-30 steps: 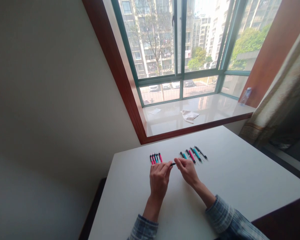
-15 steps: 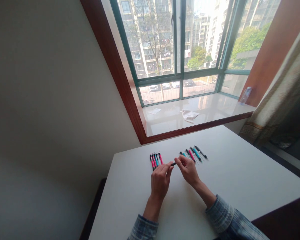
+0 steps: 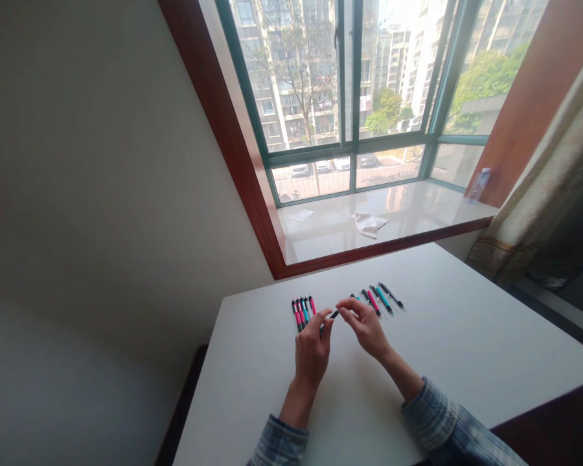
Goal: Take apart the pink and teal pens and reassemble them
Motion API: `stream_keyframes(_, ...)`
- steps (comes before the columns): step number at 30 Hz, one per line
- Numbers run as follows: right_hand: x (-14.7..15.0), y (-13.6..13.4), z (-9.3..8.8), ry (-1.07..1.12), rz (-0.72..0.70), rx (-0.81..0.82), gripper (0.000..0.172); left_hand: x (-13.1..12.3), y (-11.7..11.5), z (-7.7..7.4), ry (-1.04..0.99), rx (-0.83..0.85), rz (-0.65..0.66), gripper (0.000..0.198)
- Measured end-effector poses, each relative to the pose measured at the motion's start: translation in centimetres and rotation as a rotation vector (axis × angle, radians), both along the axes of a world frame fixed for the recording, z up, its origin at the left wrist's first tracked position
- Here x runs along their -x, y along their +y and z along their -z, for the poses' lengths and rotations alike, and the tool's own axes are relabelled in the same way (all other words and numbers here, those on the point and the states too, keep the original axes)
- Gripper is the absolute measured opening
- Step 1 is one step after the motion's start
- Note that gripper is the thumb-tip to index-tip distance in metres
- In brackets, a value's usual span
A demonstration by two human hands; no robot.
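My left hand (image 3: 312, 349) is closed in a pinch on a pen (image 3: 335, 314), of which a short black stretch shows between my hands. The rest of it is hidden by my fingers. My right hand (image 3: 369, 333) pinches at the pen's other end with thumb and forefinger. Just beyond my left hand, several click pens (image 3: 304, 309) in pink, black and teal lie side by side, their lower ends partly covered. Past my right hand is a slanted row of pen barrels in teal (image 3: 383, 300), pink (image 3: 373, 303) and black (image 3: 391, 295), with thin pale refills among them.
The white table (image 3: 243, 362) runs up to the wall and a red-brown window frame (image 3: 330, 254). On the sill lie a crumpled white cloth (image 3: 369, 224) and a clear bottle (image 3: 479, 186). A curtain (image 3: 529, 175) hangs at the right.
The pen and my right fingertips have shifted slightly left, and the black stretch now tilts more steeply. My left fingers have changed their hold a little. The rows of pens stay put.
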State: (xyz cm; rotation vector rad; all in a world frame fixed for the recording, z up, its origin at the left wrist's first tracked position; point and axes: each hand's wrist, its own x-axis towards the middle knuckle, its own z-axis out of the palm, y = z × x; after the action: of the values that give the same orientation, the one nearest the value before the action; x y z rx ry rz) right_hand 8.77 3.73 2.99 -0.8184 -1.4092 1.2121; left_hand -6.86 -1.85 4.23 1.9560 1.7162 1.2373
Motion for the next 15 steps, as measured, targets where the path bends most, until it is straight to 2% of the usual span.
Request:
stream_keyframes(3, -0.03, 0.11, 0.02, 0.031, -0.031, 0.018, 0.028, -0.09, -0.01, -0.15, -0.012, -0.001, 0.013, 0.027)
stream_keyframes(9, 0.02, 0.07, 0.1, 0.082, 0.003, 0.045, 0.027, -0.21, 0.12, -0.28, -0.081, -0.001, 0.066, 0.027)
stream_keyframes(15, -0.07, 0.04, -0.19, 0.114, -0.013, 0.012, 0.025, -0.37, 0.28, -0.28, -0.158, 0.055, 0.044, 0.033)
